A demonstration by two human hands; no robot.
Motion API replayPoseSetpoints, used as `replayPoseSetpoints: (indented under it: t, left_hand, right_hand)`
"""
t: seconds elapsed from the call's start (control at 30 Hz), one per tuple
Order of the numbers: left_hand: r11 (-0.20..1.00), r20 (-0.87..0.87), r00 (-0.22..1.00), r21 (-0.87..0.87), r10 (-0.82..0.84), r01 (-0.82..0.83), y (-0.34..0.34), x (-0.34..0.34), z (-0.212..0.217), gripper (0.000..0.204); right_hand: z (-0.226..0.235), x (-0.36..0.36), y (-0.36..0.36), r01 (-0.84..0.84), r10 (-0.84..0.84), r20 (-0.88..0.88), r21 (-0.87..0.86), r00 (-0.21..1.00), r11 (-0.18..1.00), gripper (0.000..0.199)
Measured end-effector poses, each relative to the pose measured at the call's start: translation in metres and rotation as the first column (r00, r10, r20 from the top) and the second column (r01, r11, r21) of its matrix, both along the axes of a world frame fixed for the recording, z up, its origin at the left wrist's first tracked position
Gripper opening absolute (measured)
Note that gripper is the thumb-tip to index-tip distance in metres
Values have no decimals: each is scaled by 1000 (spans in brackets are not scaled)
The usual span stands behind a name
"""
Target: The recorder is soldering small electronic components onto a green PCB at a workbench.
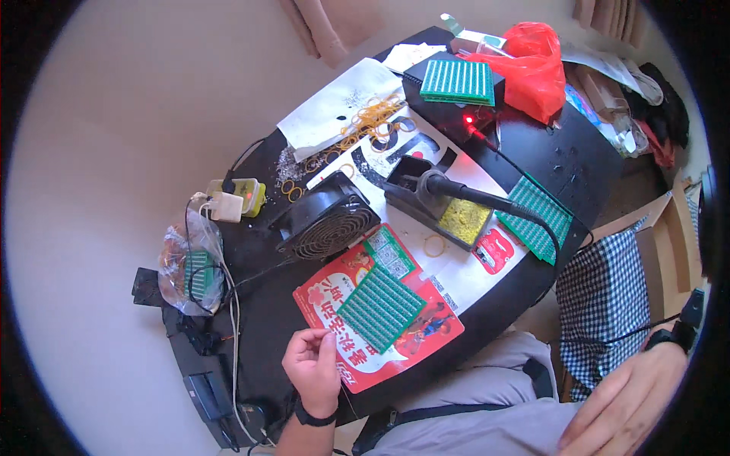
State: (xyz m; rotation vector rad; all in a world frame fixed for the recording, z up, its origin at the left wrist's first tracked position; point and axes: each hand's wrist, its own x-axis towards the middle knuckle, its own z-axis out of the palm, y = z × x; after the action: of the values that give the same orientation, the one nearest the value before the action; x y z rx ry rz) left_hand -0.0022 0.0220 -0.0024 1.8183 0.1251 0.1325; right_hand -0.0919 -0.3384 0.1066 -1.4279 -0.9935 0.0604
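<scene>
My left hand (313,370) is above the red printed sheet (365,376), its fingers curled in and the thumb against them. Whatever it may hold is hidden. Just beyond its fingertips lies a green circuit board (382,306) with rows of pads, flat on the sheet. A smaller green board piece (390,254) lies against its far edge. At the lower right, my right hand (627,403) is beside my thigh with fingers stretched out, holding nothing visible. A soldering iron (475,196) rests in its stand (407,186), next to a yellow sponge (464,220).
A black fan (327,228) stands left of the stand. Rubber bands (372,121) are strewn beyond it. Stacked green boards (458,82) lie at the back and more boards (538,216) at the right. A red plastic bag (534,68), a power adapter (226,207) and cables surround the work area.
</scene>
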Motion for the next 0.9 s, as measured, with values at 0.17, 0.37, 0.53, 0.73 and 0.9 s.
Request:
replayPoseSetpoints:
  t: [0.17, 0.37, 0.53, 0.73, 0.9]
  left_hand:
    - [999, 27, 999, 28, -41, 41, -9, 2, -7, 6]
    - [991, -23, 996, -103, -88, 86, -16, 10, -18, 4]
    - [991, 8, 995, -97, -96, 97, -18, 13, -20, 3]
    - [980, 95, 989, 171, -117, 100, -12, 5, -14, 3]
    - [948, 135, 980, 302, -147, 101, 3, 0, -15, 5]
  right_hand:
    - [-1, -12, -19, 224, -262, -131, -249, 956, 942, 37]
    - [-36, -30, -18, 446, -520, -550, -275, 653, 852, 47]
    - [-77, -81, -21, 374, -681, -511, -580, 525, 724, 46]
    - [-165, -266, 67, -353, -740, -535, -840, 408, 413, 26]
    - [-202, -328, 116, -7, -723, -621, -760, 304, 650, 33]
